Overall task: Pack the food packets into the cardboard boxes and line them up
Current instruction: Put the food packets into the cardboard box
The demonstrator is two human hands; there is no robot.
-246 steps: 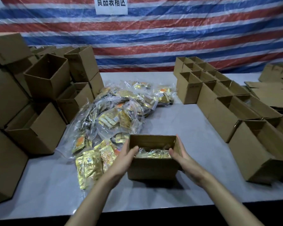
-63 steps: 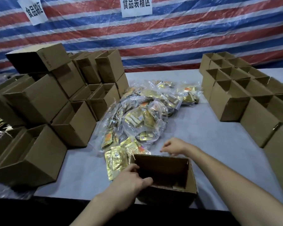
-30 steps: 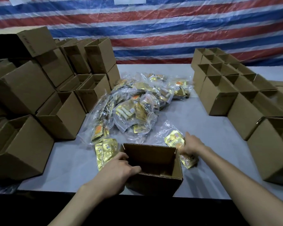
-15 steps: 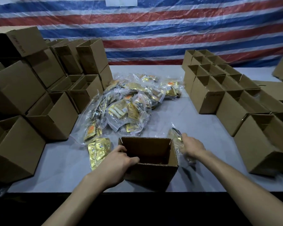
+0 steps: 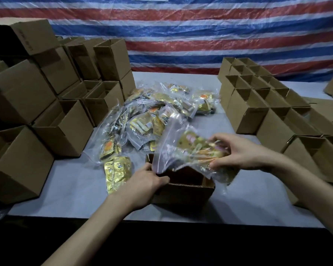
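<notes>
Head view: an open cardboard box (image 5: 183,191) stands at the near edge of the grey table (image 5: 69,189), directly in front of the person. The left hand (image 5: 144,183) grips the box's left wall at the rim, fingers curled down over the edge and thumb along the near side. The right hand (image 5: 240,152) holds a clear plastic bag of food packets (image 5: 186,150) above the box opening; the fingers are closed narrow around the bag's right end, pinching it between thumb and fingertips. The bag hangs tilted, its left part over the box's far rim and its lower corner drooping past the box's right wall. Whether anything lies inside the box cannot be told, since the bag and shadow cover the interior. Just left of the box, loose gold packets (image 5: 117,171) lie flat on the table. Beyond the box, a heap of bagged packets (image 5: 158,110) occupies the table's centre. To the left, empty open boxes (image 5: 65,127) are stacked in an uneven pile. To the right, lined-up boxes (image 5: 258,100) stand upright in rows, touching one another. A red, white and blue striped tarpaulin (image 5: 200,31) hangs behind the table.
</notes>
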